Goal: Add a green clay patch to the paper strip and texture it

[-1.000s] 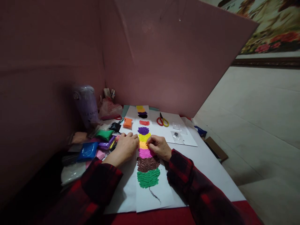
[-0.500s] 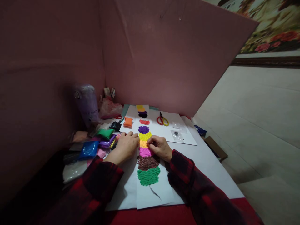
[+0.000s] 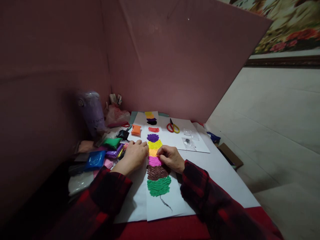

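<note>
A long white paper strip lies lengthwise before me, covered with textured bands like modelling clay. From near to far they include a green band, a brown band, a pink band, a light orange band, a yellow band and a purple patch. My right hand is closed in a pinch at the right edge of the light orange band; whatever its fingertips hold is too small to name. My left hand rests open, palm down, with its fingertips at the strip's left edge.
Several clay packets, among them a blue packet and a green packet, pile up at left beside a purple bottle. An orange packet and scissors lie farther back, with small clear bags at right.
The view has shifted slightly. My right hand keeps its pinch at the light orange band and my left hand stays resting at the strip's edge.
</note>
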A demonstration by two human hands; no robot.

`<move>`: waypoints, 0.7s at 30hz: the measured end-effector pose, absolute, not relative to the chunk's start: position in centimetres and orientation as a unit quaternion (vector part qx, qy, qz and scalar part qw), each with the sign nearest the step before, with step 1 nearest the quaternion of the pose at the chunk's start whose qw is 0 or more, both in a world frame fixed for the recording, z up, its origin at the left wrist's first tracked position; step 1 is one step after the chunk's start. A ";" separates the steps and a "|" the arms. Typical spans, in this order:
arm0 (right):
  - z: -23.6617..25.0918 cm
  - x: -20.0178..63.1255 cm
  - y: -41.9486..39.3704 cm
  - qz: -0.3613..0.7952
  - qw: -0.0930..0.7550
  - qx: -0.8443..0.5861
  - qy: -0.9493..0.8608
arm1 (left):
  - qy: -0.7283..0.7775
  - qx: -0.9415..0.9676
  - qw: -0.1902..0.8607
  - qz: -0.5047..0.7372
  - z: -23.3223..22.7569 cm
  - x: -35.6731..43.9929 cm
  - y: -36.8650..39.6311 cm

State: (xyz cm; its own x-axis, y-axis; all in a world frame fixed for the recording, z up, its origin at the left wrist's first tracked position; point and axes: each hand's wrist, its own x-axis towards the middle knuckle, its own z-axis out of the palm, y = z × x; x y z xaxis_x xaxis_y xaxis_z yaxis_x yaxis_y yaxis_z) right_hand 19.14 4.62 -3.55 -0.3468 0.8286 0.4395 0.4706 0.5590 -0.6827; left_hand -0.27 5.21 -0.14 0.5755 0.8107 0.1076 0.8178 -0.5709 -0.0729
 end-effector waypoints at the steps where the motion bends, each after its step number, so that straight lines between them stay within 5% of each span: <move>1: -3.5 19.1 4.6 0.226 0.397 -0.411 -0.789 | -0.460 -0.886 0.058 -0.031 -0.1 -0.3 5.2; 21: -3.7 19.3 3.6 0.232 0.396 -0.407 -0.790 | -0.461 -0.885 0.057 -0.031 -0.2 -0.2 5.3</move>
